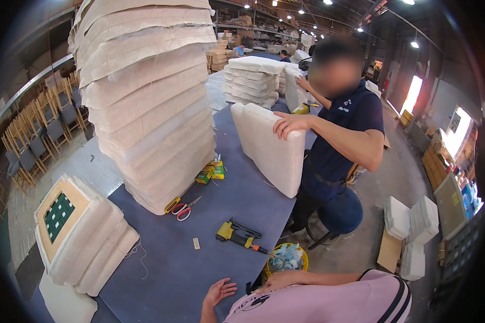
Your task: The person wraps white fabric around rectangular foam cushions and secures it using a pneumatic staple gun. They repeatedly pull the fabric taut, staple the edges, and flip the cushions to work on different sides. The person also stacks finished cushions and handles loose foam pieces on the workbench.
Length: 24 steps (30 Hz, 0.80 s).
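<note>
My left hand (pixel 221 291) is at the table's near edge, palm turned up and fingers stretched out, with nothing in it. Close to my pink shirt, my right hand (pixel 277 280) lies near a small black piece (pixel 248 288); its fingers are partly hidden, and whether they hold anything is unclear. Ahead of both hands a yellow and black staple gun (pixel 235 236) lies on the blue-grey table (pixel 161 258), its hose running to the right. A small pale block (pixel 196 244) is left of it. Red-handled scissors (pixel 185 209) lie farther off, beside a yellow-handled tool (pixel 172 205).
A tall stack of fabric-covered cushions (pixel 151 107) rises at left, with small green-yellow boxes (pixel 210 171) by it. More cushions (pixel 91 237) sit at near left. Across the table, a co-worker (pixel 345 113) holds a white cushion (pixel 269 145). A yellow bucket (pixel 305 262) of scraps stands below.
</note>
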Tool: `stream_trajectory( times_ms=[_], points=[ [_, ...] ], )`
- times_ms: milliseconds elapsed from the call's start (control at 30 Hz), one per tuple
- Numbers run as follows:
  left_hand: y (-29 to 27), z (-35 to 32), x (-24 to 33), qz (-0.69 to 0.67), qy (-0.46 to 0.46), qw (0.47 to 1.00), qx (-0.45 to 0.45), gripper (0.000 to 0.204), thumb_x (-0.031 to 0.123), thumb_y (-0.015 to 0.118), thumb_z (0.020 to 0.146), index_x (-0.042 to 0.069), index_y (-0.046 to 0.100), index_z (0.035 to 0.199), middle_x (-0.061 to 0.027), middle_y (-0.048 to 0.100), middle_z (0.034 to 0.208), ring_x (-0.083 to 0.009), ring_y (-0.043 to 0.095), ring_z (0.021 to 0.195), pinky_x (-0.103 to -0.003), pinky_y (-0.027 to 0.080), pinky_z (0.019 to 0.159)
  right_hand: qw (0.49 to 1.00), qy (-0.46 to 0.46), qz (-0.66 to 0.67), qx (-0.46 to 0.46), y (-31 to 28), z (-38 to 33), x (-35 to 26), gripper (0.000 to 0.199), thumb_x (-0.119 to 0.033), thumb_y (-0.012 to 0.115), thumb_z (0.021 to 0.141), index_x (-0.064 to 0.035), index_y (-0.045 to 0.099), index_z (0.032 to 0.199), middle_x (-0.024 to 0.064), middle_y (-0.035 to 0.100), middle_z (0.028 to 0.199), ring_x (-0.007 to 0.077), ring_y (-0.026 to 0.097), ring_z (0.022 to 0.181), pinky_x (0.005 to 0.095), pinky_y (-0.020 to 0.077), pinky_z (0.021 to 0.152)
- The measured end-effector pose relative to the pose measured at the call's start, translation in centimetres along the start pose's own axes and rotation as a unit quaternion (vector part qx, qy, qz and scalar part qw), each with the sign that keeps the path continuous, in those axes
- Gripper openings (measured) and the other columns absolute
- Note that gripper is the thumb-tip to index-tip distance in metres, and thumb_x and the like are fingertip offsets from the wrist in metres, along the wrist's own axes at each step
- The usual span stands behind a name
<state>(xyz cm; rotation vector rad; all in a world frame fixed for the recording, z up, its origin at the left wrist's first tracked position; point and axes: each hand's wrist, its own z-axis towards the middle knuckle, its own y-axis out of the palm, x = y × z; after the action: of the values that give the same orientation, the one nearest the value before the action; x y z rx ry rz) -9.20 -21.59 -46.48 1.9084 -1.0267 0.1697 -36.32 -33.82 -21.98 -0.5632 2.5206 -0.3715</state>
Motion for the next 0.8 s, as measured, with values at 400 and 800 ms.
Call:
stream_trajectory(
  times_ms=[400, 800],
  points=[
    [-0.1, 0.2, 0.2, -0.011, -0.005, 1.0, -0.02, 0.047, 0.031, 0.042, 0.113, -0.001, 0.042, 0.147, -0.0305, 0.059, 0.139, -0.0424, 0.064, 0.123, -0.051, 0.055, 0.104, 0.995, -0.044, 0.051, 0.075, -0.2, -1.3, 0.3, 0.081, -0.082, 0.038, 0.096, -0.0063, 0.068, 0.094, 0.0138, 0.067, 0.086, 0.0303, 0.066, 0.086, 0.0453, 0.0476, 0.075],
    [-0.4, 0.1, 0.6, -0.002, -0.015, 0.999, -0.041, 0.05, 0.033, 0.043, 0.112, 0.001, 0.038, 0.151, -0.0304, 0.056, 0.144, -0.0429, 0.062, 0.126, -0.054, 0.054, 0.104, 0.998, -0.036, 0.029, 0.053, -1.1, 1.9, 1.7, 0.071, -0.074, 0.051, 0.096, -0.0051, 0.069, 0.098, 0.0131, 0.071, 0.086, 0.0258, 0.069, 0.079, 0.0409, 0.0514, 0.069]
  ],
)
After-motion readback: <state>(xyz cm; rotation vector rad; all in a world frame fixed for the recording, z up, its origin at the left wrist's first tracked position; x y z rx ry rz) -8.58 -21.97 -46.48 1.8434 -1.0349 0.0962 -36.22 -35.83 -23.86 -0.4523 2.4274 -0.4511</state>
